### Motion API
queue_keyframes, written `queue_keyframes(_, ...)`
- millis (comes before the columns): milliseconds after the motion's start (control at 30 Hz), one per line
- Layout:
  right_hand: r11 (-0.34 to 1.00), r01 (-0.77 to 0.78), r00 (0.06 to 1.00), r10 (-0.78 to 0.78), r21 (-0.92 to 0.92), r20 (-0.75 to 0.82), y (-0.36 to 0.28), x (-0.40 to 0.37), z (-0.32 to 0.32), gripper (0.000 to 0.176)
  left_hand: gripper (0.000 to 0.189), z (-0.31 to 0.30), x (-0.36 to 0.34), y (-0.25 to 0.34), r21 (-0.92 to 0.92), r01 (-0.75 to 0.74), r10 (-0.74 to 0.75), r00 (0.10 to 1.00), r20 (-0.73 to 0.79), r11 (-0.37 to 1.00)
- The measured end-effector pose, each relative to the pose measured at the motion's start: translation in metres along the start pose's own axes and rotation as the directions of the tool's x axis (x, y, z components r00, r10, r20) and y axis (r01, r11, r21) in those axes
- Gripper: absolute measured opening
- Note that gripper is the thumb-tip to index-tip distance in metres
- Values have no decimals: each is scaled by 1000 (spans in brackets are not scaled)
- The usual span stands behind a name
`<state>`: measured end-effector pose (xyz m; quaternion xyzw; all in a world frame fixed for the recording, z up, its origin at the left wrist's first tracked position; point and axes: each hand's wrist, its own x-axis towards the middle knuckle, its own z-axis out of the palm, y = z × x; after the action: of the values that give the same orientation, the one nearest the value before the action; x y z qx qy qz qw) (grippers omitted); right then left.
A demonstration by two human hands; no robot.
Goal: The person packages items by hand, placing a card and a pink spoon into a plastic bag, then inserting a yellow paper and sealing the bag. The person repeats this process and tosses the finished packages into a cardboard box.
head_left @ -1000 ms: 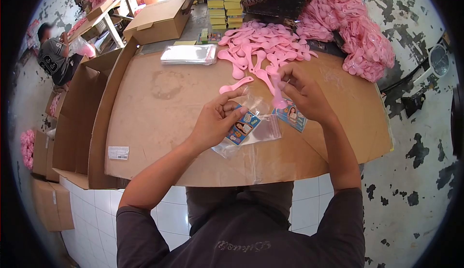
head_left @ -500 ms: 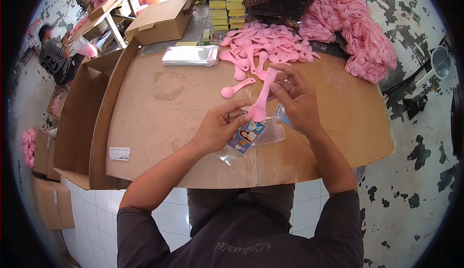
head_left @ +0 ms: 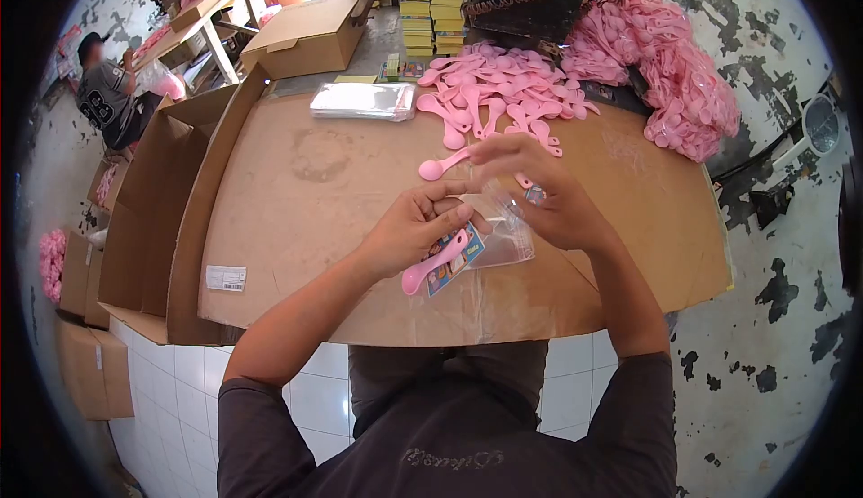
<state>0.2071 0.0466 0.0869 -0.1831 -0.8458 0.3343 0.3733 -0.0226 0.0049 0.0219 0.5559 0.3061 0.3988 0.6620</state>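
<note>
**Left hand pinches spoon and card on the near side of the pile**

Through the head camera, I take the loose pile of pink spoons (head_left: 512, 83) as my landmark. Nearer to me than that pile, the left hand (head_left: 430, 226) has its thumb and fingers closed on the handle end of a pink spoon (head_left: 439, 261), together with a printed card (head_left: 467, 251). The spoon lies slantwise across the card's face, bowl pointing down and to the left, away from the pile.

The right hand (head_left: 532, 188) is just on the near side of the pile, its fingers curved and its thumb standing apart from them, with some motion blur. A clear bag (head_left: 505, 244) shows between and below the two hands, on the same near side of the pile; I cannot tell whether the right fingers touch it. A second card (head_left: 535, 194) peeks out beneath the right hand, mostly hidden from me.

One single spoon (head_left: 440, 168) sits just in front of the pile, apart from it, on the cardboard-covered desk (head_left: 297, 237). Left of the pile I see a stack of clear bags (head_left: 362, 102); behind it and to the left, tall stacks of cards (head_left: 433, 14). Right of it is a heap of bagged spoons (head_left: 692, 98). An open carton (head_left: 166, 219) stands well to the pile's left, and farther that way, beyond the desk, is another person (head_left: 106, 98) in a dark cap.
</note>
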Motion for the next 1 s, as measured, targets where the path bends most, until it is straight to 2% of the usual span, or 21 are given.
queue_keyframes(33,994,53,995,-44,-98,91,-4,3,-3,25,44,-1,1,-2,-37,-17,18,1000,15,999)
queue_keyframes(100,990,108,986,-94,-94,139,-16,11,-14,23,50,-4,1,-4,-111,-53,58,997,41,992)
queue_keyframes(133,987,134,979,-118,-90,163,-24,15,-19,22,52,0,0,2,-99,-124,125,992,3,987)
queue_keyframes(200,890,244,968,-198,-385,154,-43,23,-28,18,57,8,-1,18,-69,-264,259,963,-69,962)
queue_keyframes(233,805,285,958,-238,-520,157,-51,26,-31,17,59,4,2,14,3,-281,280,956,-91,960)
queue_keyframes(333,759,202,979,-154,-619,130,-66,27,-33,14,58,1,-1,14,265,-442,457,890,6,857)
queue_keyframes(433,760,109,994,-82,-641,72,-69,24,-26,12,61,17,-8,20,414,-435,480,877,-5,799)
queue_keyframes(533,870,22,999,-6,-492,34,-69,23,-21,13,54,21,-6,19,412,-417,483,873,-67,811)
queue_keyframes(633,895,41,999,-33,-444,26,-64,23,-16,12,40,23,-9,29,253,-248,289,947,-140,935)
queue_keyframes(733,882,-28,994,-27,-471,-110,-60,25,-5,13,34,25,-7,24,119,-300,318,929,-189,947)
queue_keyframes(833,665,201,931,-358,-720,-71,-47,26,3,14,34,16,-8,22,222,-267,309,932,-186,938)
queue_keyframes(933,621,226,942,-334,-751,7,-46,25,13,16,33,17,-7,15,359,-310,406,884,-233,880)
queue_keyframes(1000,554,234,939,-343,-799,37,-42,26,15,15,36,19,-6,10,497,-357,514,828,-224,791)
